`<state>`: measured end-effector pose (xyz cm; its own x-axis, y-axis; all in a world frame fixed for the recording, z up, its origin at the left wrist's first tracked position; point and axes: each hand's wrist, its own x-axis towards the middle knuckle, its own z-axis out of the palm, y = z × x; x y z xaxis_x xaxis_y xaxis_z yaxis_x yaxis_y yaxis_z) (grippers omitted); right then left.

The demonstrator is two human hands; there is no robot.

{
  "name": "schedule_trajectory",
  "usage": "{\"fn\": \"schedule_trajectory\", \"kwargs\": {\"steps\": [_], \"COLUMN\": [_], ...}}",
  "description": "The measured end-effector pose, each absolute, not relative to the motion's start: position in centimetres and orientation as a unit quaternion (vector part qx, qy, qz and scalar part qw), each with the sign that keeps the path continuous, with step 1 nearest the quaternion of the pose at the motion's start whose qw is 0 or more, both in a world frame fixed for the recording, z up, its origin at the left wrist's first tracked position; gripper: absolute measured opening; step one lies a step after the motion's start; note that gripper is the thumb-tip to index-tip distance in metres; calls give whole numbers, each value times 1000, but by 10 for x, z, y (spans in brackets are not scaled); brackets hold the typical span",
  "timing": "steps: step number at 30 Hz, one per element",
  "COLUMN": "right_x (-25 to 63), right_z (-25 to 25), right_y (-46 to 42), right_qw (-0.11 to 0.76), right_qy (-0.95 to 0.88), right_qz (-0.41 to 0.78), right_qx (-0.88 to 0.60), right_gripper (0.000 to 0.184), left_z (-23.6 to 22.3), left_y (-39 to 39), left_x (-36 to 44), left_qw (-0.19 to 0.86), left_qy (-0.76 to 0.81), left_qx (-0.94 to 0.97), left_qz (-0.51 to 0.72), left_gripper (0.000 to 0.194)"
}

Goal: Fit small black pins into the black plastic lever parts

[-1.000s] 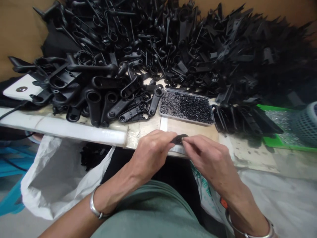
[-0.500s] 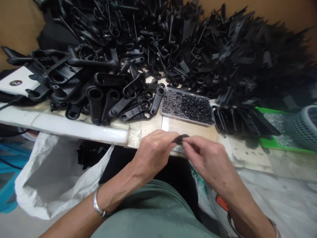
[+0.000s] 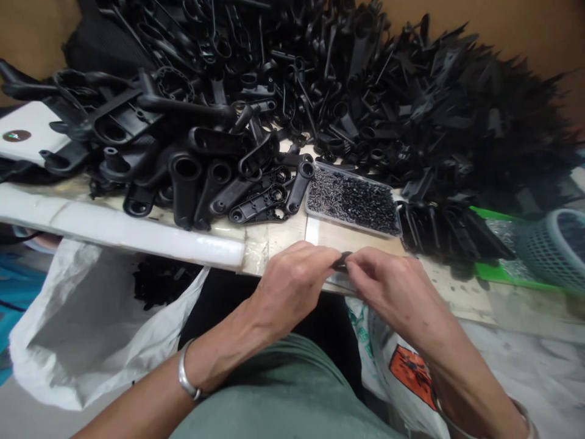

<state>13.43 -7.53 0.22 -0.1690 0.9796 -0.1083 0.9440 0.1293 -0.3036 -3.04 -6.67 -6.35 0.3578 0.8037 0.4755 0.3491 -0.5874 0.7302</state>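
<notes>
Between my fingertips, just over the table's front edge, is a small black plastic part (image 3: pixel 342 262), mostly hidden by the hands. My left hand (image 3: pixel 297 274) is closed on its left end. From the other side my right hand (image 3: pixel 388 277) pinches it with thumb and forefinger. Behind the hands stands a clear plastic box (image 3: pixel 354 230) of tiny dark and silvery pieces, too small to name. Several black plastic arms with ring-shaped ends (image 3: pixel 185 189) lie left of the box. A row of black flat parts (image 3: pixel 443 228) leans together at its right.
A large heap of black plastic parts (image 3: pixel 320 73) covers the back of the table. At right are a green tray (image 3: pixel 493 272) with metal bits and a grey-blue basket (image 3: pixel 548 250). White foam (image 3: pixel 114 228) lines the left edge. Below it hangs an open white sack (image 3: pixel 91 341) with black pieces inside.
The camera view has shifted slightly, so table items sit a little differently in the picture. Both hands still hold the small black part, now seen slightly farther right and lower.
</notes>
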Motion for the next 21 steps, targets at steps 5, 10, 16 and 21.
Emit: {"fn": "schedule_trajectory", "kwargs": {"steps": [5,10,16,21], "right_x": [127,130,128,105], "right_z": [5,7,8,6], "right_y": [-76,-73,-73,-78], "right_qw": [27,0,-25,-144], "right_qy": [-771,-775,-773,-767], "right_qz": [95,98,85,-58], "right_qx": [-629,-625,-629,-622], "right_gripper": [26,28,26,20], "left_z": [-64,-65,-64,-67], "left_y": [-65,-65,-66,-65], "left_x": [-31,-32,-31,-29], "left_qw": [269,265,249,240], "left_qy": [368,360,353,355], "left_qx": [777,775,787,783], "left_qz": [433,446,440,450], "left_gripper": [17,17,18,17]}}
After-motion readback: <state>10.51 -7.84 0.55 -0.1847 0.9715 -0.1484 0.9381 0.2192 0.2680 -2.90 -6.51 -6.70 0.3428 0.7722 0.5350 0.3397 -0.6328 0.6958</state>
